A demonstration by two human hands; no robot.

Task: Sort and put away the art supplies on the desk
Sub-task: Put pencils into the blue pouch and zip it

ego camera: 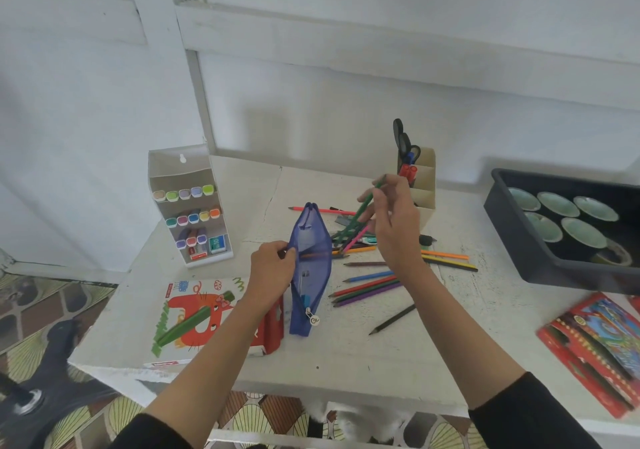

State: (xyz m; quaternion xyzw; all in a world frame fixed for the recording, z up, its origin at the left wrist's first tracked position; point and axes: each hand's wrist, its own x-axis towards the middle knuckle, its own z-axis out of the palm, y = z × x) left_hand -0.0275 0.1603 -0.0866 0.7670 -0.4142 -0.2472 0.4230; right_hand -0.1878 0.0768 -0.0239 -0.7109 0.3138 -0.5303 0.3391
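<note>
A blue mesh pencil pouch (pixel 309 268) stands on the white desk (pixel 398 351) with its zip open. My left hand (pixel 273 268) pinches the pouch's left edge and holds it upright. My right hand (pixel 394 220) grips a bundle of coloured pencils (pixel 356 221), green and pink among them, tips slanting down toward the pouch mouth. Several loose coloured pencils (pixel 374 284) lie on the desk right of the pouch. One dark pencil (pixel 393 319) lies apart, nearer the front edge.
A white marker rack (pixel 189 206) stands at the back left. A colouring book (pixel 194 313) with a green object on it lies front left. A divided holder (pixel 420 188) with scissors stands behind my right hand. A dark tray (pixel 512 226) of round paint pans sits right, a red crayon pack (pixel 595 348) below it.
</note>
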